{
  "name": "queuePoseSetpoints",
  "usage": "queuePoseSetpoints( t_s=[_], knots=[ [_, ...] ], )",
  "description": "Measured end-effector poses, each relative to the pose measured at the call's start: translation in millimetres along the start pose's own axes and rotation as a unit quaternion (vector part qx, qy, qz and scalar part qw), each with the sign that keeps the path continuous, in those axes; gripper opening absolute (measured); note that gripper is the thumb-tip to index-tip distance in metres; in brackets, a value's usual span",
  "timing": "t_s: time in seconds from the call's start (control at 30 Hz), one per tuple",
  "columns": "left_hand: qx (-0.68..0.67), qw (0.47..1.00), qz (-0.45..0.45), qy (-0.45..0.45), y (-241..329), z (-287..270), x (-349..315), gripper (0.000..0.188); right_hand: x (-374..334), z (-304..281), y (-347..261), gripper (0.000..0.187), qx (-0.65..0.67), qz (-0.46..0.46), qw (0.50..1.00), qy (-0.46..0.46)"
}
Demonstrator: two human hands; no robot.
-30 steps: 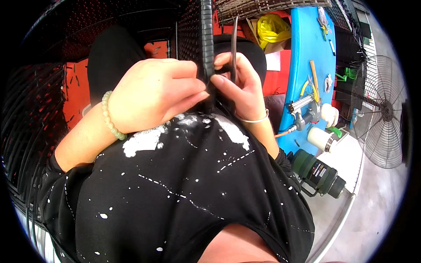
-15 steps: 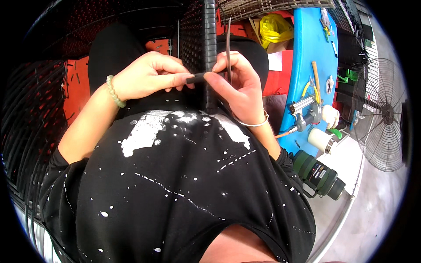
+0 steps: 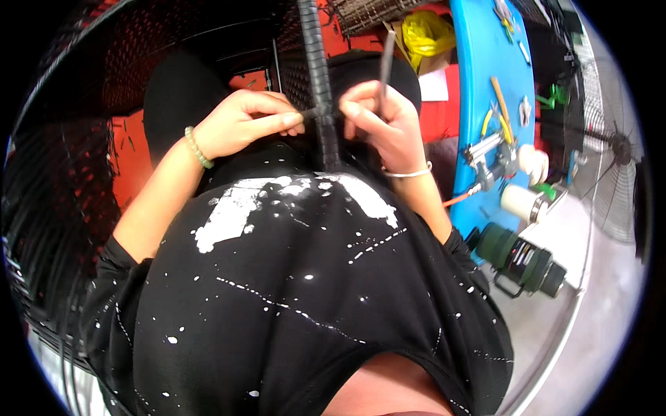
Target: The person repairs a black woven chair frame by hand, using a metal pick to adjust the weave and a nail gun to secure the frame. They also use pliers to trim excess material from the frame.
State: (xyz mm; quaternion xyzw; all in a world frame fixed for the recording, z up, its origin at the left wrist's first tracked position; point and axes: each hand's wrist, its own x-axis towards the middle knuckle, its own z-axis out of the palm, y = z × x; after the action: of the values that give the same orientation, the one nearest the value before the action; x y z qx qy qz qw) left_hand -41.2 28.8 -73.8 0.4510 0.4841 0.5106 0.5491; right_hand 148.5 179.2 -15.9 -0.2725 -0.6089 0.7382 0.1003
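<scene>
Between my hands rises a black frame bar (image 3: 316, 62) wrapped in flat strip, part of a woven black panel. On its left side my left hand (image 3: 250, 121) is closed, thumb and fingers pinching a short dark strip end (image 3: 309, 112) against the bar. My right hand (image 3: 385, 125), just right of the bar, is closed around a long flat dark strip (image 3: 388, 62) that sticks up above the fingers. Whether the two strip pieces join behind the bar is hidden. A beaded bracelet circles my left wrist, a bangle my right.
Black wicker panels (image 3: 52, 229) fill the left side, over a red floor. At the right stands a blue table (image 3: 472, 76) with pliers, a hammer-like wooden handle (image 3: 501, 93) and a clamp-like metal tool (image 3: 485, 149). A yellow bag (image 3: 427, 38), green cylinder (image 3: 520, 260) and fan (image 3: 617, 145) surround it.
My right hand has drawn slightly away from the bar to the right, its strip now leaning rightward. My left hand still pinches beside the bar. The whole view has shifted and tilted a little.
</scene>
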Motion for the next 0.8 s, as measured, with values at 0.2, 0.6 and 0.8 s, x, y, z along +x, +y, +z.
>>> queuePoseSetpoints(
  t_s=[0.2,0.6,0.8],
  knots=[
    [0.027,0.999,-0.021,0.018,2.8,-0.6,-5.4,0.019,5.1,-1.6,22.3,0.013,-0.02,-0.142,0.99,-0.011],
    [0.182,0.975,-0.017,0.124,14.2,12.7,-14.6,0.016,9.5,-1.4,53.6,0.025,0.05,-0.242,0.969,-0.034],
    [0.116,0.974,-0.109,0.159,34.9,26.2,-13.2,0.024,14.8,-4.6,49.4,0.026,-0.054,-0.321,0.946,-0.009]
  ],
)
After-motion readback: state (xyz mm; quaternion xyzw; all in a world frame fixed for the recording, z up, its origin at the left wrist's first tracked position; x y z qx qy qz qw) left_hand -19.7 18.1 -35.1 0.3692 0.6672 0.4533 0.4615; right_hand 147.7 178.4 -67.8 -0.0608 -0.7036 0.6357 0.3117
